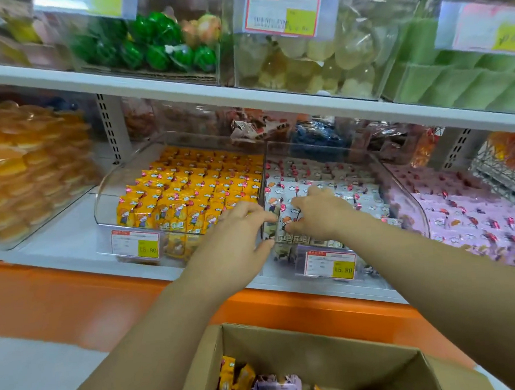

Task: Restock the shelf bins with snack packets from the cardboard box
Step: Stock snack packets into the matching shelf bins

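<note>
Shelving fills the view from 9 to 3 o'clock, and its lower white shelf (71, 233) carries 3 clear bins side by side. The left bin (111, 185) holds rows of orange packets (189, 187), the middle bin (277, 151) holds white packets (325, 187), and the right bin (413, 191), toward 3 o'clock, holds pink packets (468, 218). At 6 o'clock, below the shelf's orange edge, the cardboard box (335, 350) stands open, with loose orange and purple snack packets (277, 386) lying in its bottom. Both arms reach over the box to the front of the middle bin. The left hand (237, 235) sits at the wall between the left and middle bins, its grip apart, fingers loosely spread, index tip at the front row. The right hand (323, 212), at 3 o'clock of the left, has its grip clamped on a front-row packet (284, 220), thumb beneath and fingers curled over. A price tag (330, 264) hangs on the middle bin's front at 6 o'clock of the right hand.
</note>
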A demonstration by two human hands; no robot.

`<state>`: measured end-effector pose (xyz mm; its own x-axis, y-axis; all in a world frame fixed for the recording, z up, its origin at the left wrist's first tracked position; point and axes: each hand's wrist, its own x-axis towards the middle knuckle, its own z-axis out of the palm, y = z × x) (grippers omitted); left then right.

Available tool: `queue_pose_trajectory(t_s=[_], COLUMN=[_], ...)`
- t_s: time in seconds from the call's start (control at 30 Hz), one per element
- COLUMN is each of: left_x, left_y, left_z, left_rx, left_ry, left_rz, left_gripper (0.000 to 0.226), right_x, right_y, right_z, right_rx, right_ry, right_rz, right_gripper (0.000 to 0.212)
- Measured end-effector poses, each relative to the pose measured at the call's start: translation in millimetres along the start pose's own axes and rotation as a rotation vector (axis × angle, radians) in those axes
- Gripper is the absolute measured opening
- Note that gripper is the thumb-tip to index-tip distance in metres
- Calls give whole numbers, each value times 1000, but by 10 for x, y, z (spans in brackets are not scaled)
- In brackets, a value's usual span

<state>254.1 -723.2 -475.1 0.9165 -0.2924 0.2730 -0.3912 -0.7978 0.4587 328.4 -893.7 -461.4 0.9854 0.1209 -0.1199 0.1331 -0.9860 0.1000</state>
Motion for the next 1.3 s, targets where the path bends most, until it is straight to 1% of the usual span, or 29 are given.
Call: queue_pose_trajectory(t_s=[0.17,0.3,0.37,0.43,0.5,0.53,0.6,0.67,0.7,0.77,0.8,0.87,0.93,1.0,1.03,1.1,1.17,1.23,1.3], left_x=[-33,-43,-50,-75,-121,-157,-255,-366,-425,-555,-619,-756,-874,-951,-978,-1021,-1081,-1154,-1213], left_y=[-22,-30,-30,-34,-55,-62,-62,-51,-55,-69,-73,-83,-117,-204,-266,-396,-529,-623,-662], left_z=[12,29,47,84,153,197,305,439,535,763,878,1113,1383,1665,1794,2004,2178,2329,2461], left_rx=[1,14,17,27,53,70,90,70,72,75,48,-86,-238,-302,-311,-280,-211,-111,-4], left_ry=[-1,-3,-7,-4,28,66,203,312,332,279,246,190,137,26,-57,-256,-420,-548,-632], left_rz=[18,18,18,16,17,17,49,101,125,155,126,-49,-252,-373,-420,-514,-593,-602,-564], left_gripper=[38,37,38,38,39,39,34,29,28,26,26,27,27,27,27,29,32,30,27], right_x=[-38,-107,-213,-383,-598,-715,-950,-1169,-1260,-1416,-1475,-1568,-1639,-1678,-1679,-1660,-1631,-1587,-1557], right_y=[-1,59,68,80,107,122,158,178,189,211,233,288,377,499,558,643,686,709,742], right_z=[136,158,123,92,131,187,375,623,770,1099,1280,1633,1965,2259,2397,2659,2875,3071,3255], right_rx=[-120,-29,31,108,202,246,327,422,467,522,536,559,558,557,568,613,655,668,639], right_ry=[188,269,322,411,521,580,685,719,708,660,625,494,315,143,52,-132,-260,-332,-403], right_rz=[46,44,15,-31,-94,-132,-201,-238,-245,-225,-202,-136,-54,23,53,118,189,222,240], right_gripper=[65,71,69,61,48,41,28,23,24,23,19,16,22,30,34,39,43,47,49])
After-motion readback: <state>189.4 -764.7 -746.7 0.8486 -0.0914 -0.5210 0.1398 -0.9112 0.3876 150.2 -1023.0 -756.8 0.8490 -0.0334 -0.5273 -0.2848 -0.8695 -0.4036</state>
